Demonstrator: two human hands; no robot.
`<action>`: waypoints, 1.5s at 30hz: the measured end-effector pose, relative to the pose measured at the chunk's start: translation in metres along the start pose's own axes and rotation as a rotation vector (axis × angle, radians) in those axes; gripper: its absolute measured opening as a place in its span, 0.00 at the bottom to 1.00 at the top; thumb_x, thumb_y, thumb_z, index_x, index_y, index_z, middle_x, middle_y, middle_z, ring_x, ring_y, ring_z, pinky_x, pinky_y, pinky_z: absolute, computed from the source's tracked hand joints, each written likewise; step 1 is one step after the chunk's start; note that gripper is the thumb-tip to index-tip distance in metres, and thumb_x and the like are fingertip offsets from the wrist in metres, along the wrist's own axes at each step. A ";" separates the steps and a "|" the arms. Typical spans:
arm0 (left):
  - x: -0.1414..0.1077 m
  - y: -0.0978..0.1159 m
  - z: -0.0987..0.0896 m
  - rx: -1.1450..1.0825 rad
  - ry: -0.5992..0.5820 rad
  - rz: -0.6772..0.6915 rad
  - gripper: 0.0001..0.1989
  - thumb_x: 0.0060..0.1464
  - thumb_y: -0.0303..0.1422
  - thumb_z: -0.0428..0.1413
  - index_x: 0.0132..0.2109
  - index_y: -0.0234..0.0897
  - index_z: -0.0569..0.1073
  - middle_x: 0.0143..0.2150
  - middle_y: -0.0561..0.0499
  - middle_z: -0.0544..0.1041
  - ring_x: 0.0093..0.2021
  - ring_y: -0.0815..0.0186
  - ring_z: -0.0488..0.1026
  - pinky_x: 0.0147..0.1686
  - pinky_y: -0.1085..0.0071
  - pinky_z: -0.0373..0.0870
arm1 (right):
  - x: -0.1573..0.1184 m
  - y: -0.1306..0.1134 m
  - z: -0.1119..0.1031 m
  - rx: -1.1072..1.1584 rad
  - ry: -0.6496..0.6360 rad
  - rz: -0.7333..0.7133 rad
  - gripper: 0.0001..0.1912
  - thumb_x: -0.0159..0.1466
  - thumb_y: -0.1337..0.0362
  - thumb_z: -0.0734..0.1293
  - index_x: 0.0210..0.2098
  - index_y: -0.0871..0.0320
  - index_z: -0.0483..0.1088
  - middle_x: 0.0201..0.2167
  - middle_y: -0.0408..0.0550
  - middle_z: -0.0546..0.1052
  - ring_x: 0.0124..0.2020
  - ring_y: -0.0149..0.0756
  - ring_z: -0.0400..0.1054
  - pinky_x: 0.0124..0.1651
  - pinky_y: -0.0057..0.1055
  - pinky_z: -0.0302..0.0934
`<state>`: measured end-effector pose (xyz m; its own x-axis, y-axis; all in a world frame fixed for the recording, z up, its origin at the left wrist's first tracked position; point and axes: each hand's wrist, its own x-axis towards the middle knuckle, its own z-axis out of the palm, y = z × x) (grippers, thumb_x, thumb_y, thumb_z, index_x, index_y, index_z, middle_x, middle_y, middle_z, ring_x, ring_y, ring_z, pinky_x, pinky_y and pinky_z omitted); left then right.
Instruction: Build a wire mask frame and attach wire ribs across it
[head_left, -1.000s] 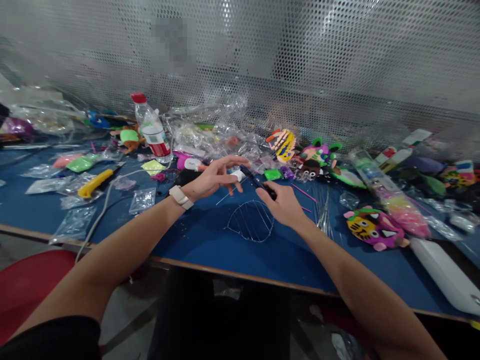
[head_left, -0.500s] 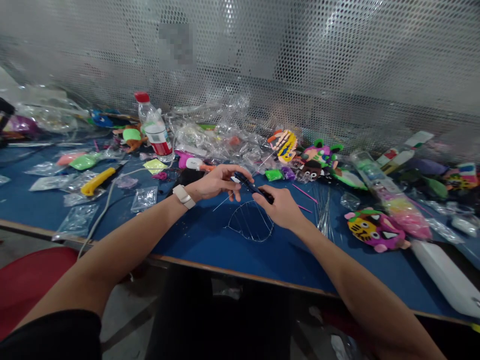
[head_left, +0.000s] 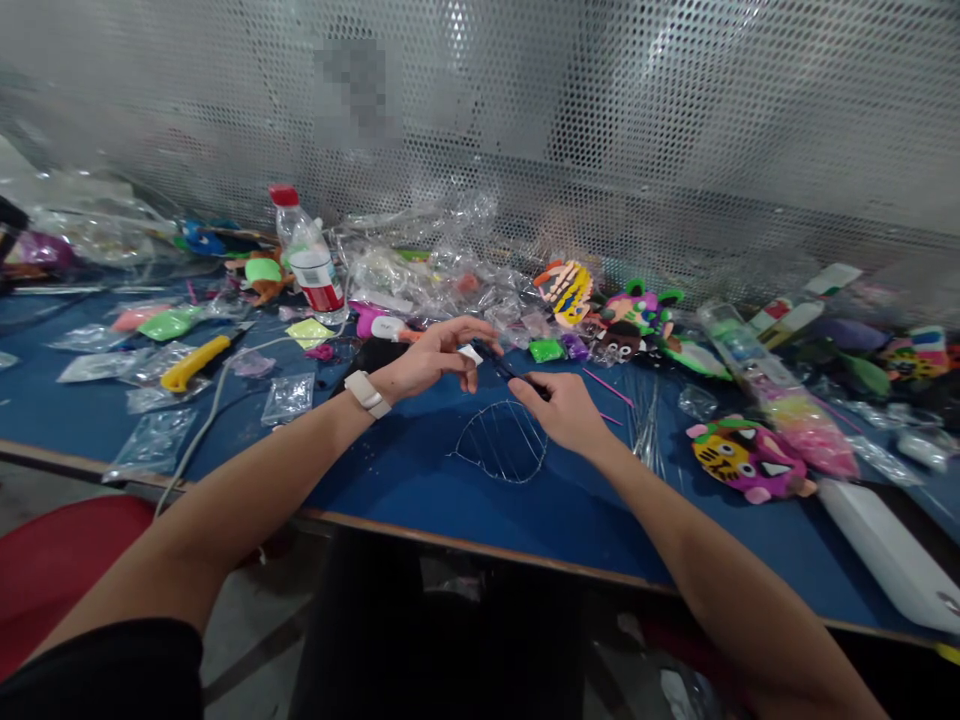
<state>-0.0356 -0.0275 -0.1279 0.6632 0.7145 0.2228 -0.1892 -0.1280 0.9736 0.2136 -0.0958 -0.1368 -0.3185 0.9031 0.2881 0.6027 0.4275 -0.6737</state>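
Note:
My right hand (head_left: 561,412) is closed round the grip of a dark, slim hand tool that looks like pliers (head_left: 510,372). Its far end points up and left, close to my left fingers. My left hand (head_left: 439,358) is raised over the table with curled fingers, and a small white or shiny piece (head_left: 470,354) shows between them. What exactly my left fingertips pinch is too small to tell. Under both hands a pear-shaped wire loop (head_left: 501,478) lies flat on the blue tabletop, with thin strands running across it.
A water bottle (head_left: 313,265), clear plastic bags (head_left: 420,270) and clay figures (head_left: 570,290) line the back. On the left lies a yellow-handled knife (head_left: 196,362) by a white cable (head_left: 217,400). Thin wires (head_left: 649,425), a clay mask (head_left: 750,460) and a white case (head_left: 885,555) are right.
The tool has turned slightly in my right hand and its end has drawn a little away from my left fingers. The straight wire seen between my hands no longer shows clearly.

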 end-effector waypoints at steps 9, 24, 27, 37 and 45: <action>0.005 -0.004 -0.001 0.507 0.167 0.324 0.13 0.58 0.43 0.70 0.44 0.39 0.83 0.45 0.45 0.84 0.47 0.60 0.80 0.49 0.62 0.76 | 0.000 -0.001 -0.001 -0.014 -0.045 0.031 0.36 0.72 0.34 0.59 0.26 0.57 0.74 0.21 0.43 0.70 0.25 0.33 0.61 0.32 0.34 0.50; 0.003 -0.012 0.010 0.991 0.316 0.576 0.02 0.66 0.32 0.63 0.43 0.42 0.82 0.50 0.47 0.80 0.53 0.58 0.76 0.59 0.52 0.69 | 0.004 0.002 0.000 -0.089 -0.005 0.064 0.31 0.73 0.40 0.61 0.26 0.56 0.74 0.20 0.42 0.69 0.25 0.34 0.61 0.32 0.35 0.49; 0.003 -0.012 0.011 1.028 0.324 0.577 0.04 0.68 0.32 0.61 0.44 0.42 0.82 0.50 0.46 0.79 0.53 0.57 0.76 0.59 0.51 0.69 | 0.004 0.002 0.001 -0.089 0.002 0.062 0.31 0.73 0.41 0.61 0.25 0.56 0.73 0.20 0.42 0.69 0.25 0.34 0.61 0.33 0.36 0.49; 0.000 -0.011 0.013 1.153 0.395 0.615 0.04 0.67 0.35 0.61 0.44 0.42 0.80 0.51 0.47 0.79 0.53 0.56 0.75 0.56 0.52 0.68 | 0.004 0.002 0.001 -0.105 0.000 0.067 0.30 0.73 0.40 0.61 0.28 0.55 0.76 0.23 0.45 0.75 0.25 0.35 0.63 0.33 0.37 0.51; -0.005 -0.005 0.024 1.203 0.538 0.635 0.11 0.67 0.39 0.60 0.37 0.39 0.74 0.48 0.45 0.78 0.49 0.56 0.73 0.55 0.52 0.67 | 0.005 0.004 -0.002 -0.167 -0.019 0.049 0.30 0.74 0.40 0.61 0.27 0.54 0.74 0.21 0.45 0.72 0.24 0.36 0.62 0.32 0.38 0.49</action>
<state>-0.0205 -0.0472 -0.1322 0.3050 0.4507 0.8389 0.5446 -0.8052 0.2346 0.2165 -0.0897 -0.1369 -0.2981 0.9229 0.2437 0.7308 0.3849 -0.5637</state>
